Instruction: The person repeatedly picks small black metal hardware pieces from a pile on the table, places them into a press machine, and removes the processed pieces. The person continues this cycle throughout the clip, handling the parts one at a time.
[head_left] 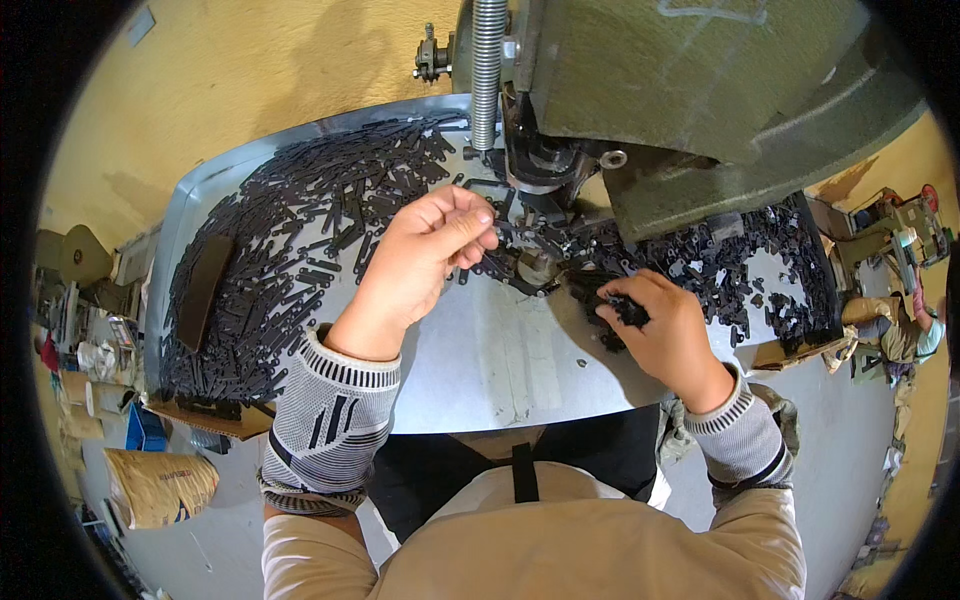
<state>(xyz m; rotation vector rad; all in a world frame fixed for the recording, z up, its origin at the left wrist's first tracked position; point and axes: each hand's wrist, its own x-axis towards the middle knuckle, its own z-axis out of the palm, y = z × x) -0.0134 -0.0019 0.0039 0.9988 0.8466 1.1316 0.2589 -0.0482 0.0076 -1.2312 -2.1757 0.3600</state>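
Observation:
My left hand (435,240) is raised over the metal tray in front of the machine. Its thumb and fingers are pinched together near the machine's round metal post (537,266), and whatever sits in the pinch is too small to make out. Closer to the tray's right half, my right hand (660,330) curls its fingers round a small bunch of black metal parts (627,308). Flat black strips with holes (320,190) cover the tray's left side in a thick heap. Smaller black pieces (760,250) lie piled on the right.
A large green machine body (700,90) overhangs the tray's back right, with a coil spring (487,70) hanging beside it. A dark flat bar (204,293) rests on the left heap. On the floor stands a paper sack (160,487). Another person (905,330) sits at far right.

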